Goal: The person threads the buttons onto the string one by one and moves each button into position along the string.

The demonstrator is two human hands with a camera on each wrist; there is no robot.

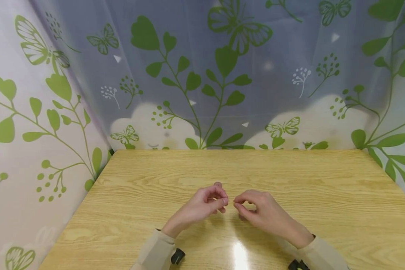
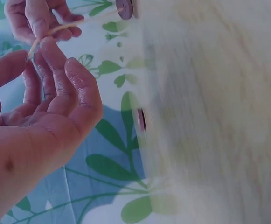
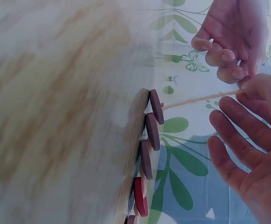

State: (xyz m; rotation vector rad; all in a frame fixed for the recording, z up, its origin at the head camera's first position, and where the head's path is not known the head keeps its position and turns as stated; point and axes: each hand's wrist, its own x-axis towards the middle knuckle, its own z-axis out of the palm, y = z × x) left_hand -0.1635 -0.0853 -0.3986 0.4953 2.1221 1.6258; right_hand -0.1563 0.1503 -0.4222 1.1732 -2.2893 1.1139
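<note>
My two hands meet fingertip to fingertip over the middle of the wooden table (image 1: 324,187). A thin pale string (image 3: 196,99) runs from them to a row of flat buttons (image 3: 156,106), several purple and one red (image 3: 140,196), which lies on the table. My right hand (image 1: 237,204) pinches the string's end between thumb and forefinger. My left hand (image 1: 222,202) has its fingers curled, and its thumb and forefinger pinch the string right beside the right hand. One purple button (image 1: 217,184) shows just beyond the left fingers.
Curtain walls printed with green leaves and butterflies (image 1: 202,75) enclose the table at the back and on both sides. In the left wrist view a lone button (image 2: 141,119) lies near the table's edge. Beige sleeves (image 1: 155,251) cover both forearms.
</note>
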